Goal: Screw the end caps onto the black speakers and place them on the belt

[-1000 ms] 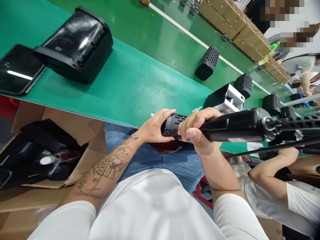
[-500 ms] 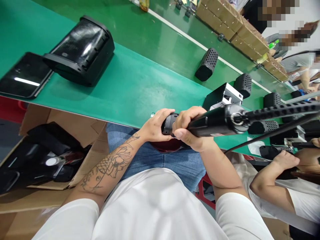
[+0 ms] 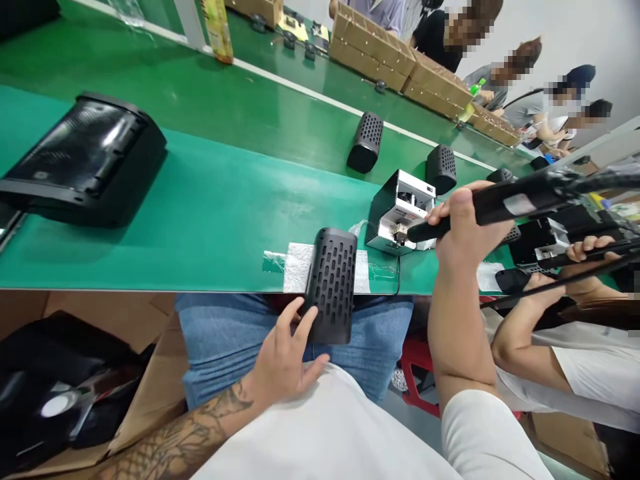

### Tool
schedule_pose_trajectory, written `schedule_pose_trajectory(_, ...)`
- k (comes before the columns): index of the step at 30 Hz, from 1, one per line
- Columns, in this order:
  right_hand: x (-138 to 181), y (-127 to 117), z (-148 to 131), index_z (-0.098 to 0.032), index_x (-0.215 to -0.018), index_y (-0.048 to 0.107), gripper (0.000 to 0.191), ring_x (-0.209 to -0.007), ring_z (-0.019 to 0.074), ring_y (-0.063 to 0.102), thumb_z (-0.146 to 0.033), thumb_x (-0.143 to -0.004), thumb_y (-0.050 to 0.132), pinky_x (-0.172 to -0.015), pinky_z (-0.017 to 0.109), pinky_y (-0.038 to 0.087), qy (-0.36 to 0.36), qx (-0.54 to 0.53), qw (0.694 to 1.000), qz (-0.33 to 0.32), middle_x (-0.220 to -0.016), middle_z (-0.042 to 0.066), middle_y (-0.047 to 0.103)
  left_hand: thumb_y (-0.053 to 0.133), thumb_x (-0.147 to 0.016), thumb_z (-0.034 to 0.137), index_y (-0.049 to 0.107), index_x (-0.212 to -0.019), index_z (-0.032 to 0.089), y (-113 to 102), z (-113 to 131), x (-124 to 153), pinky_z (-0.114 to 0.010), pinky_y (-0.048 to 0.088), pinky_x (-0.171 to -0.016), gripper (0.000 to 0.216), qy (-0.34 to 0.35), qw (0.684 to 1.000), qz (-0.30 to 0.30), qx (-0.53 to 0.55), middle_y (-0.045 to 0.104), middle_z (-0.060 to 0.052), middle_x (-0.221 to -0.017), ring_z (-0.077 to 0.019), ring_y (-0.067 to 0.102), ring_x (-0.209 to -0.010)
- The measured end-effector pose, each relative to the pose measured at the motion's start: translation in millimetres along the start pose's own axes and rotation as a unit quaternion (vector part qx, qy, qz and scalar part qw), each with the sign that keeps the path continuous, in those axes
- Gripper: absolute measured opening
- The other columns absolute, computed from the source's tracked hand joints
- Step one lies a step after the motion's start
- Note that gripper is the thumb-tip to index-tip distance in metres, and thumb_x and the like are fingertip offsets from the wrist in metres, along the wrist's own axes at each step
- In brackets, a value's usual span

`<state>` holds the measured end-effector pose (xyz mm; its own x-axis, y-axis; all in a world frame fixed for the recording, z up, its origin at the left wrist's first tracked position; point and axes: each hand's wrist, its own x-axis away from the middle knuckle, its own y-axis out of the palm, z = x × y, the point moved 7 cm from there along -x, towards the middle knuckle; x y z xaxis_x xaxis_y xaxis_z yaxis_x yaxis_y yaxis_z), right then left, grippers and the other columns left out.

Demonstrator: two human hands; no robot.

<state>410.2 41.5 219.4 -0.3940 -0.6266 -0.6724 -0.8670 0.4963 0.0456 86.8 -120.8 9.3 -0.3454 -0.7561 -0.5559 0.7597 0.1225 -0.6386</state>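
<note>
My right hand (image 3: 470, 233) is wrapped around a black electric screwdriver (image 3: 530, 197), whose tip points left at the front of a black and silver screw feeder (image 3: 383, 217). Whether the tip touches the feeder I cannot tell. A black housing with slotted holes (image 3: 333, 283) lies at the table's front edge, partly over white bubble wrap (image 3: 297, 267), and juts out above my lap. My left hand (image 3: 283, 360) is open beside its lower left side, fingers spread, fingertips at its edge.
A large black speaker-like casing (image 3: 95, 160) lies at left on the green table (image 3: 225, 213). More perforated housings (image 3: 367, 140) stand beyond the feeder. Below left is an open carton (image 3: 145, 393) with black items. A co-worker's arm (image 3: 525, 320) is close at right; other people sit across.
My right hand has lifted the screwdriver from the housing to the feeder. The housing now lies with its slotted face up at the table edge, and my left hand has loosened its grip.
</note>
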Motion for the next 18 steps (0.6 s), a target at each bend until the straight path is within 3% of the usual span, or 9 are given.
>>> schedule_pose_trajectory(2,-11,-15,31,-0.030,-0.092,0.071,0.059,-0.050,0.0181,0.066,-0.078,-0.091,0.105,-0.054,0.036,0.061,0.009,0.048,0.999,0.019,-0.064,-0.008,0.065,0.069,-0.105,0.023,0.033,-0.198,0.028,-10,1,-25,-0.054,0.082,-0.094,0.100,0.053,0.995,-0.067,0.058,0.065,-0.027,-0.170,-0.0361,0.088,-0.117)
schedule_pose_trajectory(3,-13,-20,46,-0.029,-0.092,0.070,0.061,-0.049,0.0179,0.065,-0.081,-0.090,0.104,-0.053,0.036,0.060,0.014,0.055,0.998,0.022,-0.063,-0.009,0.064,0.070,-0.100,0.016,0.038,-0.196,0.030,-15,0,-43,-0.055,0.081,-0.103,0.102,0.085,0.989,-0.105,0.066,0.067,-0.025,-0.171,-0.0367,0.088,-0.123)
schedule_pose_trajectory(4,-13,-23,59,-0.029,-0.091,0.068,0.064,-0.047,0.0173,0.063,-0.083,-0.088,0.103,-0.052,0.036,0.059,0.017,0.052,0.998,0.026,-0.061,-0.010,0.062,0.073,-0.095,0.012,0.046,-0.193,0.031,-19,0,-63,-0.061,0.077,-0.116,0.103,0.123,0.981,-0.143,0.053,0.067,-0.024,-0.175,-0.0410,0.085,-0.137)
schedule_pose_trajectory(6,-10,-27,78,-0.029,-0.090,0.066,0.069,-0.044,0.0163,0.060,-0.087,-0.084,0.103,-0.050,0.035,0.057,0.027,0.036,0.999,0.026,-0.059,-0.011,0.060,0.079,-0.086,0.006,0.058,-0.187,0.033,-21,-3,-104,-0.074,0.056,-0.144,0.106,0.186,0.958,-0.215,-0.017,0.060,-0.020,-0.191,-0.0501,0.065,-0.171)
schedule_pose_trajectory(8,-5,-29,89,-0.029,-0.091,0.065,0.070,-0.044,0.0154,0.059,-0.085,-0.083,0.105,-0.049,0.034,0.057,0.041,0.018,0.999,0.023,-0.060,-0.011,0.060,0.087,-0.081,0.006,0.063,-0.184,0.031,-13,-3,-137,-0.079,0.039,-0.153,0.109,0.242,0.924,-0.286,-0.073,0.059,-0.019,-0.193,-0.0525,0.053,-0.182)
schedule_pose_trajectory(10,-2,-31,92,-0.028,-0.092,0.065,0.069,-0.044,0.0142,0.059,-0.082,-0.083,0.108,-0.050,0.033,0.057,0.055,0.002,0.998,0.022,-0.061,-0.012,0.061,0.096,-0.078,0.014,0.066,-0.182,0.023,1,-4,-159,-0.075,0.040,-0.151,0.108,0.278,0.889,-0.351,-0.097,0.073,-0.023,-0.177,-0.0520,0.065,-0.169)
schedule_pose_trajectory(12,0,-33,88,-0.027,-0.093,0.066,0.068,-0.044,0.0139,0.059,-0.079,-0.083,0.109,-0.050,0.031,0.058,0.063,-0.010,0.998,0.019,-0.060,-0.012,0.061,0.101,-0.079,0.024,0.068,-0.178,0.016,13,-6,-172,-0.066,0.054,-0.137,0.105,0.277,0.873,-0.387,-0.113,0.082,-0.025,-0.156,-0.0480,0.079,-0.144)
schedule_pose_trajectory(15,2,-36,63,-0.027,-0.096,0.070,0.060,-0.046,0.0149,0.062,-0.070,-0.087,0.110,-0.052,0.032,0.061,0.051,-0.041,0.998,0.016,-0.062,-0.010,0.064,0.100,-0.087,0.038,0.066,-0.178,0.014,19,-11,-186,-0.056,0.061,-0.115,0.100,0.225,0.893,-0.359,-0.150,0.081,-0.026,-0.150,-0.0454,0.080,-0.130)
schedule_pose_trajectory(18,10,-39,21,-0.031,-0.097,0.072,0.050,-0.044,0.0162,0.060,-0.064,-0.091,0.109,-0.051,0.034,0.062,0.012,-0.081,0.996,0.027,-0.062,-0.010,0.064,0.094,-0.094,0.046,0.064,-0.180,0.012,18,-18,-190,-0.057,0.057,-0.114,0.097,0.158,0.919,-0.312,-0.183,0.079,-0.029,-0.149,-0.0479,0.076,-0.133)
